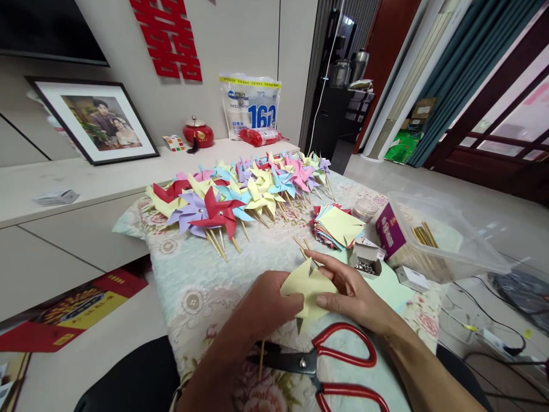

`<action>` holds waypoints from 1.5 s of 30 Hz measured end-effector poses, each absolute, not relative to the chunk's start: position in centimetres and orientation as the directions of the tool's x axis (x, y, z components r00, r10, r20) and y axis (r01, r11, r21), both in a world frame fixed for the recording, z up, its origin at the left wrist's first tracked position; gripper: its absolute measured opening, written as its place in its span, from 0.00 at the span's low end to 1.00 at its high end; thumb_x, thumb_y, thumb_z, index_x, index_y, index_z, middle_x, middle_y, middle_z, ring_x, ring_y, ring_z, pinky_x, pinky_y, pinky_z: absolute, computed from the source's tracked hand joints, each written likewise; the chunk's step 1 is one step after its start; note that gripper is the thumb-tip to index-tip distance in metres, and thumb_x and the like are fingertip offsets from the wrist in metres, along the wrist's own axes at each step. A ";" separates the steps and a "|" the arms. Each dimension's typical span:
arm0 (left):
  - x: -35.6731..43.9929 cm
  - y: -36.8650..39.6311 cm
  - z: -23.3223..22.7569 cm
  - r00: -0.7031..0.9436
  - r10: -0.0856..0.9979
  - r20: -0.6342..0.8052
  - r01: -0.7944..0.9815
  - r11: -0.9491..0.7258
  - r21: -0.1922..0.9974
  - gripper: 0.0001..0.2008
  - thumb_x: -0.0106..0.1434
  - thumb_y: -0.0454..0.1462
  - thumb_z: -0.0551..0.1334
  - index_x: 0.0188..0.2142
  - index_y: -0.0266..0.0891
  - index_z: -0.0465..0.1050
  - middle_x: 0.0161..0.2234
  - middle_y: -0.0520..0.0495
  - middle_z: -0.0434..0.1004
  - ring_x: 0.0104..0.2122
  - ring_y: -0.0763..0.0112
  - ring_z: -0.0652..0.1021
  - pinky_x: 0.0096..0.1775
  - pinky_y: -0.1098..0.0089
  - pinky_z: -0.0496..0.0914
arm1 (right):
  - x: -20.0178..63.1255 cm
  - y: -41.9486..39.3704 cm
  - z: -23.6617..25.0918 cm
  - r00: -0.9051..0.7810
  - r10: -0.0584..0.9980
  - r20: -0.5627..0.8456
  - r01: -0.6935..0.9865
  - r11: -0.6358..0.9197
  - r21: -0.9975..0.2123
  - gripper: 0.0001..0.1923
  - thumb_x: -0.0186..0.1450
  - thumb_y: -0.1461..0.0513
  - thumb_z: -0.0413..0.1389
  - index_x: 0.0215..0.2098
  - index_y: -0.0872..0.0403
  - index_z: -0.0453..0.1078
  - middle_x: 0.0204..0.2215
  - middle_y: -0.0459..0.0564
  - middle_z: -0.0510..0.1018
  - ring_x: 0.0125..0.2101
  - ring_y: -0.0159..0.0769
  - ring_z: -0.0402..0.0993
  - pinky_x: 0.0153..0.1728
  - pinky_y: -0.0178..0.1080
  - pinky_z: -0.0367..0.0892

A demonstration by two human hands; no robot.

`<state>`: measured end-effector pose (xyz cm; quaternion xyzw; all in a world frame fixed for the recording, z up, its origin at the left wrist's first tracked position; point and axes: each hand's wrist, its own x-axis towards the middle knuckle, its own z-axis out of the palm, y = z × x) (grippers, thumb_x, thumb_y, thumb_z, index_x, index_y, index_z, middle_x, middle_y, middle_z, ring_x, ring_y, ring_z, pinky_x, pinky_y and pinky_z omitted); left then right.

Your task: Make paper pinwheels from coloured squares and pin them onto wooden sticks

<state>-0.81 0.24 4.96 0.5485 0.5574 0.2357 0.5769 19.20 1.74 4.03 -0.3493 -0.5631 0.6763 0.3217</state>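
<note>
Big red scissors (330, 366) lie at the bottom of the frame, nearest of all, on the flowery cloth (193, 286) that covers the counter. Their blades are shut and point left. A thin wooden stick (261, 359) lies just beside the blades, under the left wrist.

Just above the scissors, in the lower middle, both hands hold one yellow paper (306, 286). The left hand (266, 306) is curled, and its thumb and fingers pinch the paper's left edge. The right hand (351, 289) holds the right side, with its long fingers stretched flat over the paper and pointing left. The paper has sharp folded corners that stick out at the top and the bottom.

A bit farther, to the right of the hands, a small open box of shiny pins (365, 264) sits on the cloth. Behind it is a stack of cut paper squares (338, 226) with a yellow one on top. At the right, a clear plastic tub (446, 234) holds a purple box (389, 229) and a bunch of sticks.

Farther up, in the middle, lots of finished pinwheels (240, 191) lie in a heap, red, purple, yellow, blue and pink, each on a stick.

Far back, along the wall, a low shelf carries a framed photo (96, 120) at the upper left, a red pot (198, 134) and a white bag with blue numbers (251, 106). A big red paper sign (169, 37) is stuck on the wall above them.
</note>
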 end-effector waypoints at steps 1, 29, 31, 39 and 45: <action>-0.8 0.2 4.9 0.264 0.893 -0.365 0.371 0.255 0.893 0.08 0.50 0.37 0.57 0.27 0.36 0.73 0.21 0.54 0.65 0.22 0.73 0.64 0.24 0.72 0.55 | 19.1 1.6 4.0 -0.544 0.832 -0.108 -0.015 -0.138 -0.990 0.39 0.59 0.58 0.68 0.66 0.44 0.60 0.38 0.47 0.75 0.38 0.41 0.74 0.37 0.39 0.69; 2.6 -0.2 4.5 0.138 0.958 -0.251 -0.391 0.285 0.875 0.24 0.46 0.35 0.70 0.46 0.35 0.78 0.36 0.43 0.85 0.39 0.56 0.82 0.42 0.65 0.74 | 17.6 1.7 2.8 -0.191 0.977 -0.094 -0.275 -0.145 -0.950 0.39 0.54 0.60 0.70 0.61 0.50 0.63 0.44 0.49 0.81 0.39 0.40 0.79 0.35 0.36 0.71; 2.6 -0.3 4.6 0.113 0.956 -0.270 -0.375 0.293 0.879 0.23 0.48 0.35 0.69 0.46 0.34 0.78 0.37 0.43 0.85 0.40 0.55 0.82 0.41 0.65 0.74 | 17.4 1.5 3.0 -0.191 0.977 -0.099 -0.282 -0.151 -0.948 0.38 0.54 0.60 0.70 0.60 0.51 0.64 0.42 0.49 0.82 0.39 0.39 0.78 0.35 0.35 0.71; 2.5 -0.4 4.4 0.117 0.944 -0.310 -0.350 0.331 0.876 0.20 0.48 0.36 0.67 0.42 0.33 0.78 0.34 0.45 0.85 0.36 0.58 0.83 0.36 0.68 0.74 | 17.1 1.1 3.3 -0.227 0.962 -0.150 -0.283 -0.212 -0.935 0.31 0.53 0.59 0.71 0.54 0.51 0.70 0.38 0.48 0.82 0.31 0.36 0.78 0.31 0.34 0.71; 1.5 0.0 4.4 0.082 0.943 -0.323 -0.348 0.331 0.877 0.18 0.48 0.35 0.66 0.40 0.34 0.77 0.30 0.46 0.84 0.30 0.60 0.82 0.34 0.67 0.74 | 17.7 1.6 2.5 -0.258 0.966 -0.024 -0.260 -0.094 -0.961 0.25 0.58 0.57 0.68 0.53 0.50 0.72 0.42 0.51 0.80 0.40 0.42 0.78 0.42 0.42 0.73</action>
